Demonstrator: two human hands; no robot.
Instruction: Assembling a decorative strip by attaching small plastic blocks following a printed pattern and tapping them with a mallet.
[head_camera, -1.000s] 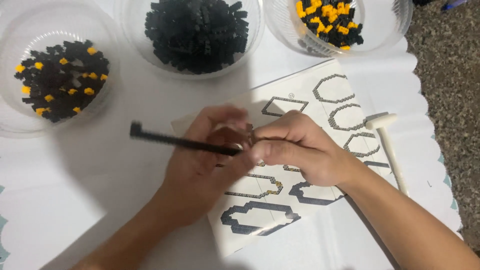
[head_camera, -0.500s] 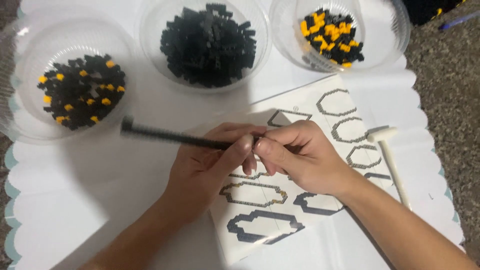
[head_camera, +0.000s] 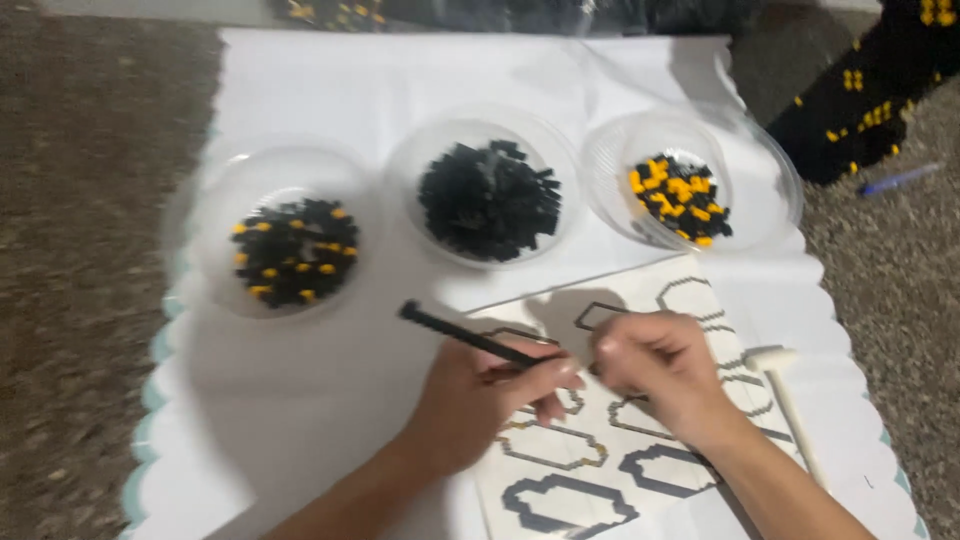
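1. A thin black rod (head_camera: 465, 335) sits pinched in my left hand (head_camera: 480, 400), thumb and fingers closed on its lower end, the free end slanting up and away to the left of my knuckles.
2. My right hand (head_camera: 660, 375) is curled just beside the left, fingertips pressed together close to the rod's held end; whether they pinch a small piece I cannot tell.
3. Under both hands lies a white sheet (head_camera: 600, 470) bearing rounded outlines built of small dark pieces, some edged with orange.
4. Just right of my right wrist rests a small white mallet (head_camera: 785, 400), head towards the bowls.
5. Beyond my hands stand three clear bowls on a white scalloped mat (head_camera: 330, 430): a bowl of black and orange pieces (head_camera: 290, 250) past the rod's tip, a bowl of black pieces (head_camera: 490, 195) straight ahead, and a second black-and-orange bowl (head_camera: 680, 195) beyond my right hand.
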